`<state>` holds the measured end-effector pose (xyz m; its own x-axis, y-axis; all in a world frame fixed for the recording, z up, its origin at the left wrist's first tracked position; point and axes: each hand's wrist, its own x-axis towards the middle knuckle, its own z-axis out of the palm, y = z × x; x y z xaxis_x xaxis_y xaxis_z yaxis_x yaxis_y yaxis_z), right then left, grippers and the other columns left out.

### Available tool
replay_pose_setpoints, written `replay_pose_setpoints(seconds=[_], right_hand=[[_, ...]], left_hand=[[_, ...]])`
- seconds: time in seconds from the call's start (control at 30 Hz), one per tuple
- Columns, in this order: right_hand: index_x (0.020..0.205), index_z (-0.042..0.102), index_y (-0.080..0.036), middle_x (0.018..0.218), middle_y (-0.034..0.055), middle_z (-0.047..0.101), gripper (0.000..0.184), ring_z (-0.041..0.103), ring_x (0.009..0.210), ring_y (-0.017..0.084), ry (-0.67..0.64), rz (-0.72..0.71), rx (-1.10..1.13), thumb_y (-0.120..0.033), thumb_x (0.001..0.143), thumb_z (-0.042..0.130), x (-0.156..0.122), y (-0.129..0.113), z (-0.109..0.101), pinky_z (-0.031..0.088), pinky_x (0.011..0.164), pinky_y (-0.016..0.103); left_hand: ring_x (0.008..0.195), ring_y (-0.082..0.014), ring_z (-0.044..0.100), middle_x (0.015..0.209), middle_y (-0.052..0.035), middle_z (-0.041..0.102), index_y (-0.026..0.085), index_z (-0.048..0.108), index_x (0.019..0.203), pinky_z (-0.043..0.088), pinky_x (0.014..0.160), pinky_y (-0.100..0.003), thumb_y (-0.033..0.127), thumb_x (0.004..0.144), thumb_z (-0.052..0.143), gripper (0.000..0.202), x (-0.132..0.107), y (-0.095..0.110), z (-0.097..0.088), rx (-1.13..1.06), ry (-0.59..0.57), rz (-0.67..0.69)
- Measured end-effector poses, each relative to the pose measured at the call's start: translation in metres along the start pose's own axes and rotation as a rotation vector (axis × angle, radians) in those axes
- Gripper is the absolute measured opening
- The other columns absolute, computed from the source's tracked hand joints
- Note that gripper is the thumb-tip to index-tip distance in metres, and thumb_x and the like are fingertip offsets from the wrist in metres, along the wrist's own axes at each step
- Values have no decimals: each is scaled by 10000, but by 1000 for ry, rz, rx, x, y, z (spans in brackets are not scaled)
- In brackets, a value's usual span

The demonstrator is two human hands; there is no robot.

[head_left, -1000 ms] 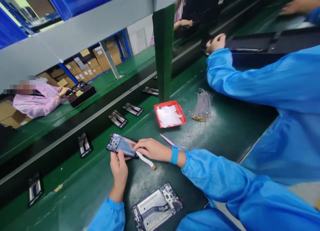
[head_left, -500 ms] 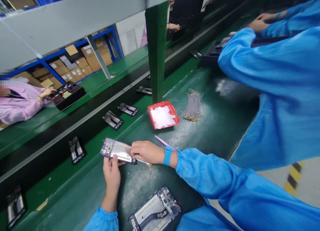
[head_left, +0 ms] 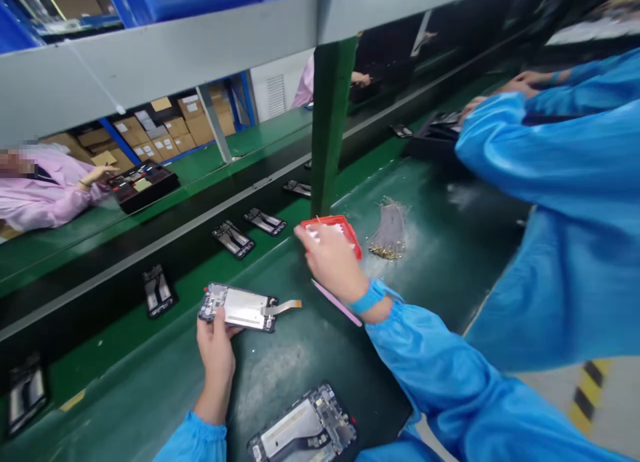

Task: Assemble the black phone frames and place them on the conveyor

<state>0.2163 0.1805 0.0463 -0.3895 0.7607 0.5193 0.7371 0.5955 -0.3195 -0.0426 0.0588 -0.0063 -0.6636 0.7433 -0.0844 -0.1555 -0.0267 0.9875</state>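
Note:
In my left hand (head_left: pixel 216 355) is an opened phone (head_left: pixel 240 307), back side up, its circuit board and silver plate showing; the fingers are closed round its lower edge. A pale flex cable (head_left: pixel 287 307) sticks out from its right end. My right hand (head_left: pixel 336 261) is over a red tray (head_left: pixel 356 242) of small white pieces (head_left: pixel 345 230). One digit points up and left, the others are blurred or hidden, so what they hold I cannot tell. Pink tweezers (head_left: pixel 337 303) lie just below that hand. A second opened phone (head_left: pixel 305 429) lies nearest me.
Several opened phones (head_left: pixel 233 240) lie along the green strip behind. A bundle of thin wires with gold ends (head_left: pixel 389 229) sits right of the tray. The green post (head_left: pixel 330 129) rises behind it. At right, a co-worker's blue sleeve (head_left: pixel 530 149) reaches over a black tray (head_left: pixel 433 139).
My right hand has left the phone and moved up and right to the red tray, uncovering the flex cable. My left hand still holds the phone. The whole view has shifted slightly.

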Motion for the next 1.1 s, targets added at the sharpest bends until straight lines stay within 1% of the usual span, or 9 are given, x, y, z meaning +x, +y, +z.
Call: replay_pose_setpoints(seconds=[0.07,0.13,0.23,0.33,0.47,0.53,0.67,0.9,1.1], right_hand=[[1348,607,-196,1234,155,632,483,565,1139,297,-204,-333,233,-80,882,562,-12,-36,17,473,955,450],[1223,665,-212,1168,111,677,337,587,1124,249,-318,-497,447,-108,935,523,-23,-62,32,473,950,394],[1097,668,-201,1065,84,723,258,623,999,218,-274,-366,622,-115,988,451,-33,-73,45,476,900,365],[1213,600,-187,1118,97,720,253,629,974,227,-227,-208,636,-163,1024,434,-35,-68,46,461,899,384],[1067,604,-178,962,79,690,192,599,886,233,-197,-77,488,-234,1066,420,-37,-69,43,427,865,391],[978,625,-181,932,77,671,194,576,877,233,-181,-84,424,-245,1062,462,-40,-73,45,419,851,387],[1038,705,-182,1017,80,698,169,596,947,221,-137,-170,431,-219,1051,541,-47,-73,53,428,862,369],[1222,698,-174,1083,117,723,240,630,979,252,-209,-329,354,-243,1051,545,-50,-75,50,492,874,427],[1141,705,-149,1050,120,736,226,644,938,249,-156,-358,337,-205,1060,502,-50,-78,45,505,819,419]], left_hand=[[754,-167,728,1010,-34,747,223,597,1145,608,614,-283,423,819,744,410,-3,5,1,-62,-45,-51],[769,-172,740,1013,-29,753,237,586,1162,623,650,-307,419,804,760,438,-6,10,0,-132,-121,-109],[810,-165,733,1028,-19,741,237,601,1136,634,695,-312,414,783,786,436,-9,14,-2,-157,-223,-158],[811,-149,692,1003,-9,695,217,611,1056,634,633,-262,401,772,803,389,-12,15,-4,-58,-280,-118],[858,-174,664,1161,-49,631,294,506,1369,618,493,-229,361,775,809,670,-18,13,-4,76,-396,-83],[939,-202,664,1256,-72,593,318,458,1435,650,535,-261,333,781,802,739,-20,13,-4,98,-470,-85],[1024,-229,664,1244,-67,591,281,509,1282,689,656,-341,321,761,823,610,-22,13,-3,54,-526,-124],[776,-151,683,1016,-9,585,246,528,1204,655,516,-273,420,790,803,527,-26,12,-2,203,-429,-68],[855,-190,703,1099,-54,648,247,558,1329,681,570,-313,383,782,831,627,-28,13,-2,189,-471,-72]])
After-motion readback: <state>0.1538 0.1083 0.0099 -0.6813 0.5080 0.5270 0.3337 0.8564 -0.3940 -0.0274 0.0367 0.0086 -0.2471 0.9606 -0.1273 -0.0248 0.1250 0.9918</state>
